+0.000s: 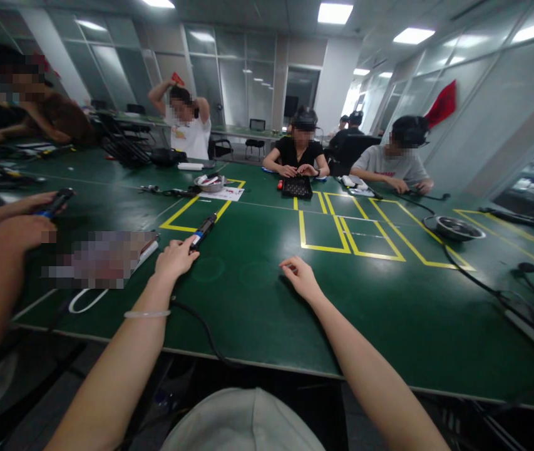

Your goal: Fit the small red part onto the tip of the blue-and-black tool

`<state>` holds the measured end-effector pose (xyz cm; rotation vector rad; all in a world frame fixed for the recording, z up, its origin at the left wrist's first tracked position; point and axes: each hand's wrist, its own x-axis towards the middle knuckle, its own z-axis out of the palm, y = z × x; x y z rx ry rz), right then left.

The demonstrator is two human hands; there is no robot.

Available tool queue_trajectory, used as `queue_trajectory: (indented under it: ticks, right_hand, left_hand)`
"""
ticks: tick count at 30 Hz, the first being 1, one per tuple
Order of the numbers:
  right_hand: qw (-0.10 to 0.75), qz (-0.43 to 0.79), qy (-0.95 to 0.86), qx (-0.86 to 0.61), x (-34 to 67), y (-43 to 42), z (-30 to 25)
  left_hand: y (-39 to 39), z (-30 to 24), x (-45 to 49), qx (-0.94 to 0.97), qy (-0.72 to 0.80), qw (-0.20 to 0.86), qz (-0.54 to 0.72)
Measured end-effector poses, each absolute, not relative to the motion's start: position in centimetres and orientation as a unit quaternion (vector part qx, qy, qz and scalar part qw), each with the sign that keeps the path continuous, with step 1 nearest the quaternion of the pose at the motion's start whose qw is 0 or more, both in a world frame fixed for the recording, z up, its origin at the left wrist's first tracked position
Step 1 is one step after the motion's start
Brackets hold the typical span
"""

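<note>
Black pen-shaped tool (203,230) with a blue band is lying on the green table (257,300), a little left of the middle and back from the near edge, its tip pointing toward the far edge. The left hand (175,257) is resting on the table with its fingers (190,244) curling around the tool's near end and gripping it. A thin bracelet (147,313) is sitting on that wrist, and a black cable (201,329) is trailing from beside the wrist over the near edge.

The right hand (300,275) is hovering low, just right of the left and apart from the tool. Its thumb and forefinger are pinching together; whether anything is between them I cannot tell.

Yellow tape outlines (327,232) are lying beyond both hands. A metal bowl (457,227) is standing toward the right edge. At the left edge a co-worker's hand (44,203) is holding a dark tool (57,200). Other people are sitting along the far edge.
</note>
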<state>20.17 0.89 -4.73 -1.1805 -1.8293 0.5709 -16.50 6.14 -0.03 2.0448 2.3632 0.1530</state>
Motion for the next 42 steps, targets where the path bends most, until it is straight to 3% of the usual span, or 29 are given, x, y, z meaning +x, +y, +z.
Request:
queue_trajectory:
  ticks: [6,14,20,22,25,27,30,35,42]
  right_hand:
    - [0.43,0.227,-0.736,-0.47,20.1,0.9,-4.9]
    - [0.427,0.233,-0.736,-0.471,20.0,0.8,-4.6]
    - [0.43,0.237,-0.732,-0.473,20.0,0.8,-4.6]
    - [0.433,0.239,-0.73,-0.472,20.0,0.9,-4.7]
    - [0.444,0.285,-0.707,-0.47,19.8,1.2,-5.1]
    - [0.447,0.378,-0.668,-0.459,19.6,1.3,-5.1]
    - [0.465,0.494,-0.601,-0.424,19.4,1.2,-4.7]
    - [0.438,0.583,-0.567,-0.383,19.1,0.4,-3.6]
    - [0.42,0.583,-0.598,-0.356,18.9,0.2,-3.6]
  left_hand:
    - [5.4,0.2,-15.8,0.646,0.755,-0.07,0.086]
    - [5.0,0.1,-15.9,0.643,0.759,-0.037,0.097]
    - [4.6,0.9,-14.8,0.643,0.747,-0.083,0.15]
    - [4.5,1.2,-13.5,0.656,0.721,-0.048,0.217]
    - [4.3,1.1,-10.1,0.728,0.599,0.127,0.307]
    - [4.1,0.7,-7.4,0.769,0.493,0.255,0.317]
    - [3.3,0.2,-3.7,0.792,0.397,0.366,0.284]
    - [1.7,0.8,-0.7,0.846,0.323,0.368,0.213]
    - [0.2,1.3,-0.5,0.886,0.298,0.303,0.188]
